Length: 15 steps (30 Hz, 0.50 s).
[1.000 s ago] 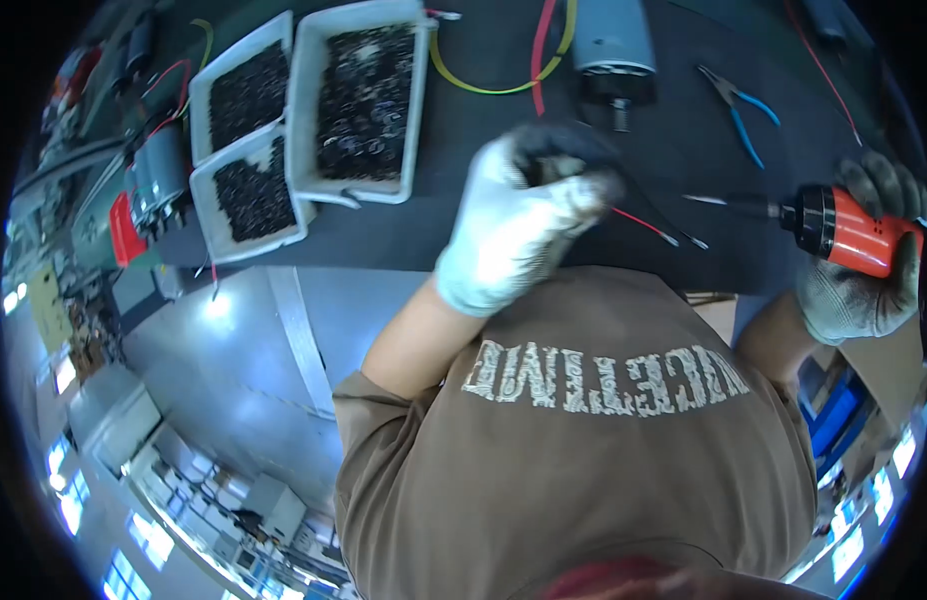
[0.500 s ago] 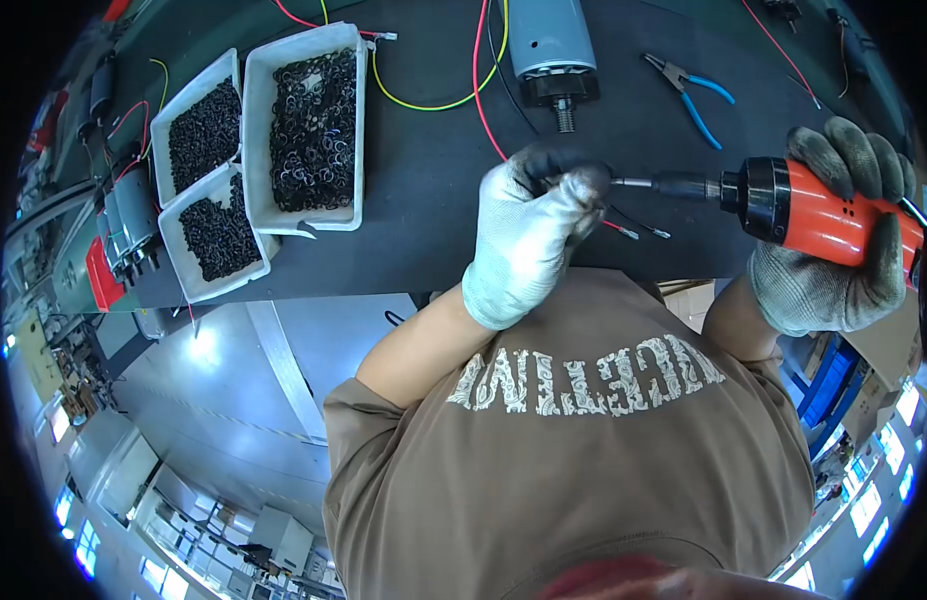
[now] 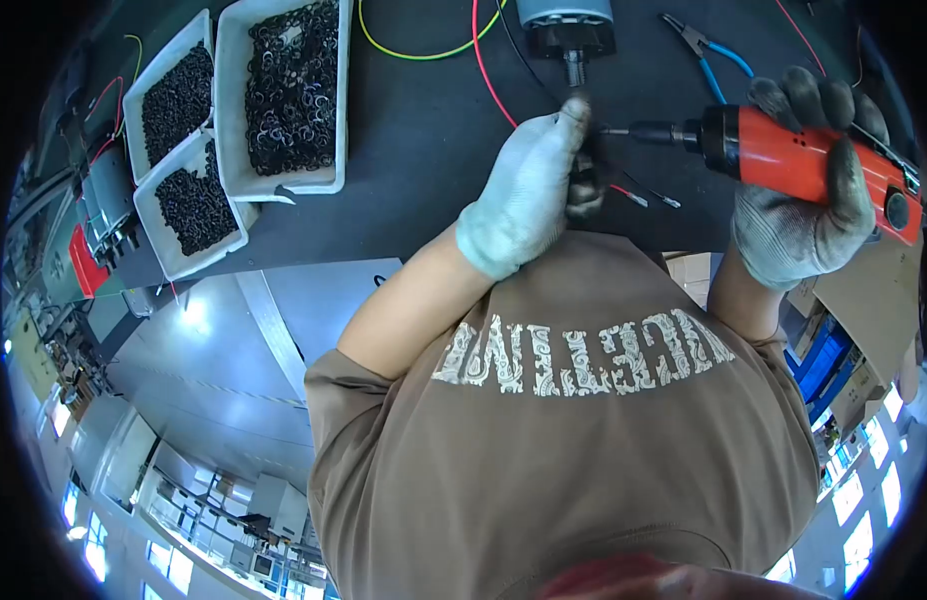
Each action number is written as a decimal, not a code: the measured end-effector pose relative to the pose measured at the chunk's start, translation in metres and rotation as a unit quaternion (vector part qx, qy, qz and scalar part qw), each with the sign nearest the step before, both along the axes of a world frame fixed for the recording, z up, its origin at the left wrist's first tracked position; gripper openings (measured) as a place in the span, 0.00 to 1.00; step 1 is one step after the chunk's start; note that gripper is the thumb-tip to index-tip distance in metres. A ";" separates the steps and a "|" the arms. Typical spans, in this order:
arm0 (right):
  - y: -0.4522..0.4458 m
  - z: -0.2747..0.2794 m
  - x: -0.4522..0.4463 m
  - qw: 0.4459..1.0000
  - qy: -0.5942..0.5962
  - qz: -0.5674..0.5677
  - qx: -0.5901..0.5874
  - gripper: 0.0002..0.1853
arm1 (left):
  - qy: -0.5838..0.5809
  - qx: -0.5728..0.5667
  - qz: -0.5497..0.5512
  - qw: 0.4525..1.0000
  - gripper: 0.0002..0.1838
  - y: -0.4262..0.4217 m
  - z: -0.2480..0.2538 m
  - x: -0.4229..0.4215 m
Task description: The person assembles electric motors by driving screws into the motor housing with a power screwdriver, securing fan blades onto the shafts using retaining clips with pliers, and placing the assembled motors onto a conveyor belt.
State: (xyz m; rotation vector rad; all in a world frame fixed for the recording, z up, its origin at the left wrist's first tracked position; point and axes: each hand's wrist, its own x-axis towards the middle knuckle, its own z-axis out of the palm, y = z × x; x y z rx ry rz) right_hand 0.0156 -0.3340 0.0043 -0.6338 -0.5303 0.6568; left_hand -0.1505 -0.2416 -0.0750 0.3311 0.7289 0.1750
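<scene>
In the head view, I have the electric screwdriver in my right hand, fingers over its far side and thumb across its body, and it sits to the right of the motor and nearer me than it. Its casing is a glossy orange-red, pierced by a few small dark holes. The nose is a wide black collar, tapering into a slim dark bit holder and a thin metallic bit. At the rear I see a round black fitting and a bright metal piece along the edge. The tool slants a little, bit pointing left, tail end lower towards my body. My gloved left hand is just on my side of the motor's threaded shaft, at the bit's tip, thumb raised; I cannot tell whether its fingers grip anything. On the desk, blue-handled pliers lie right of the motor, and white trays of small black parts stand well to its left.
</scene>
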 end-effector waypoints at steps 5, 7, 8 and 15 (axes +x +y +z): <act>0.020 -0.011 0.011 0.991 -0.037 -0.118 -0.041 0.17 | -0.132 -0.050 0.057 0.988 0.09 0.013 -0.023 0.022; 0.037 -0.009 0.013 0.988 -0.154 -0.031 -0.003 0.17 | -0.136 0.002 0.055 0.989 0.09 0.011 -0.033 0.023; 0.044 -0.007 0.003 0.981 -0.189 -0.048 -0.021 0.17 | -0.137 0.039 0.044 0.989 0.09 0.013 -0.031 0.026; 0.066 -0.005 -0.013 0.933 -0.355 -0.051 -0.036 0.19 | -0.009 0.225 -0.009 0.974 0.13 0.012 -0.018 0.024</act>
